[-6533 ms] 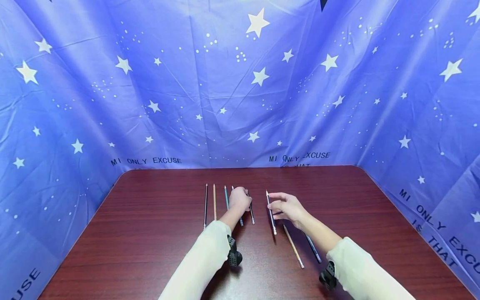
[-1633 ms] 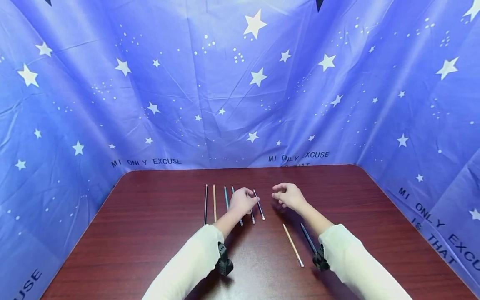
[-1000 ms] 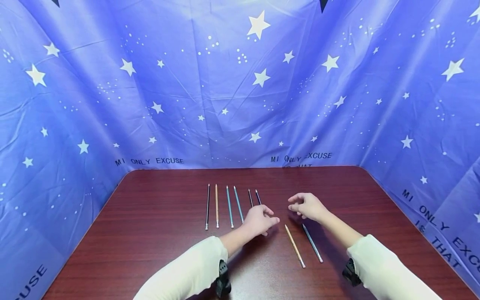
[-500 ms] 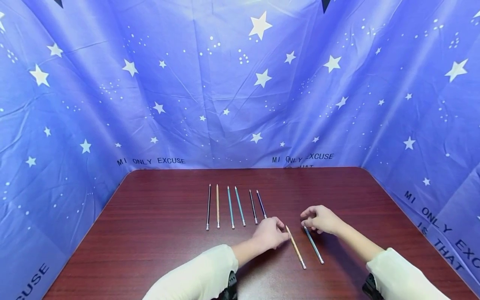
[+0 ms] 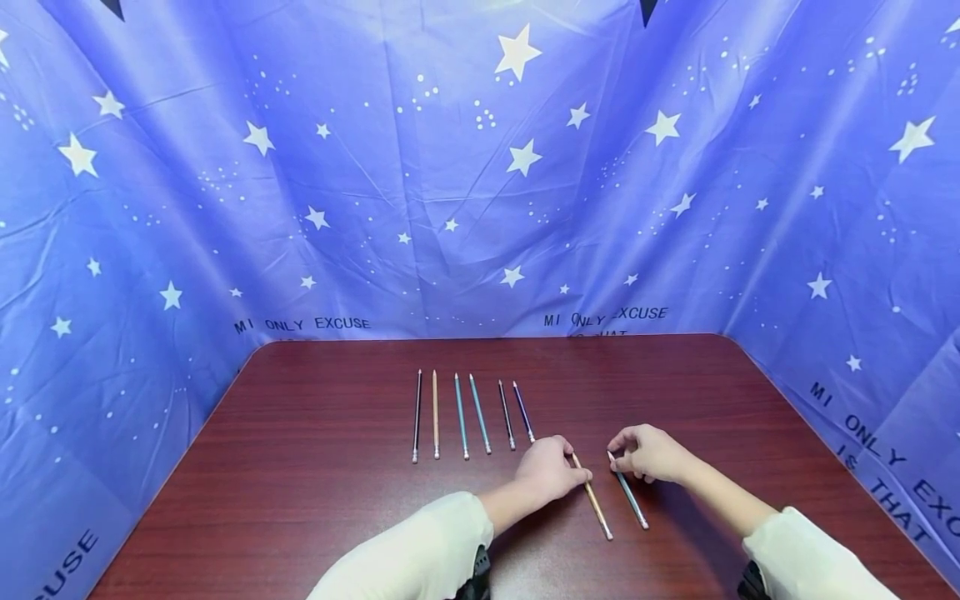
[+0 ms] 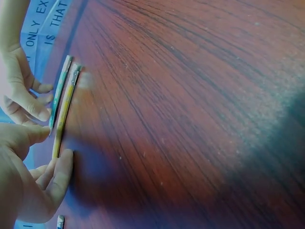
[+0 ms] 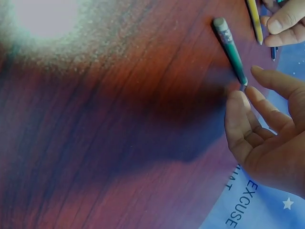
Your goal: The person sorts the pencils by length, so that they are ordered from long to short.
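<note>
In the head view my left hand (image 5: 551, 468) is low over the table at the tip of a yellow pencil (image 5: 596, 510). The left wrist view shows its thumb and fingers spread to either side of that yellow pencil (image 6: 66, 112), with a gap between them. My right hand (image 5: 651, 454) is at the tip of a green pencil (image 5: 632, 502). In the right wrist view, its thumb stands apart from the green pencil (image 7: 231, 52), while the fingertips (image 7: 236, 98) are right beside the point. Both pencils lie slanted, eraser ends toward me.
Left of my hands, several pencils lie in a row: a black pencil (image 5: 417, 417), a natural-wood one (image 5: 436, 414), two blue-green ones and two dark ones, including a purple-blue pencil (image 5: 523, 410). A starry blue curtain (image 5: 480, 167) surrounds the dark red table (image 5: 300, 467).
Since the earlier frames, the purple-blue pencil has been laid at the row's right end and let go. Both hands have moved right and nearer, to the yellow and green pencils' tips.
</note>
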A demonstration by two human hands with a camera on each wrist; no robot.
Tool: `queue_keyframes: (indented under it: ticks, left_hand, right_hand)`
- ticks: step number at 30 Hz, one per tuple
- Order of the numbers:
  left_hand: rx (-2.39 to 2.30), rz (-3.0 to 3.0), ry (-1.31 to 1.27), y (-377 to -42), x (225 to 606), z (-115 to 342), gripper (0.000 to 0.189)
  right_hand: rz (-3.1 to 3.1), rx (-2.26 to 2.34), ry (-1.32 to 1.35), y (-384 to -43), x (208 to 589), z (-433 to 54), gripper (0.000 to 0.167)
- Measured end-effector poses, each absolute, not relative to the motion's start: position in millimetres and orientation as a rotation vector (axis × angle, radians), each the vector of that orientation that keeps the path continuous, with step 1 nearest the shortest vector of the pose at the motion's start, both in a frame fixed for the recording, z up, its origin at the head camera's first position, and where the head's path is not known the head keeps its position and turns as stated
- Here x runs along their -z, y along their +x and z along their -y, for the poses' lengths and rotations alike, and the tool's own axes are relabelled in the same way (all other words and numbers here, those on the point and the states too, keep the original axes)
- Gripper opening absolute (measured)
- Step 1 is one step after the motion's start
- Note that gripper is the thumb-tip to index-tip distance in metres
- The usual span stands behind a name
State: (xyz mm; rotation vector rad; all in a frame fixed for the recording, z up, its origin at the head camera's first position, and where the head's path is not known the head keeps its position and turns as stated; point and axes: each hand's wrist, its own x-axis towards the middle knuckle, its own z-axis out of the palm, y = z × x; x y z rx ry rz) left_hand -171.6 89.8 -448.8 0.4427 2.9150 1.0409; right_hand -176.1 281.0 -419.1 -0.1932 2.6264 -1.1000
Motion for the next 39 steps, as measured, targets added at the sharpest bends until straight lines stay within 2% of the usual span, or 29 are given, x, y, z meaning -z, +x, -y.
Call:
queue_keyframes:
  ticks: [11,24,30,39]
  left_hand:
    - [-0.859,-2.992,0.406,-169.2,438.3,-96.7,0.027]
    - [-0.971,-2.909,0.413,-171.4,438.8,-97.8,0.029]
    - [-1.271,-2.701,0.286,-173.1,441.1,-96.5,0.01]
    - [-1.617,-2.429,0.146,-175.8,438.6,-92.7,0.006]
  right_hand:
    - [-2.632,1.074,-0.232,-172.7,420.9,-281.6,0.031]
    - [-2.602,1.129,-0.222,-169.6,423.2,-279.0,0.035]
    - [-2.642,1.084,-0.264,-169.2,425.6,-278.4,0.034]
    - [-2.623,1.133,-0.337,-172.5,422.3,-275.5,0.035]
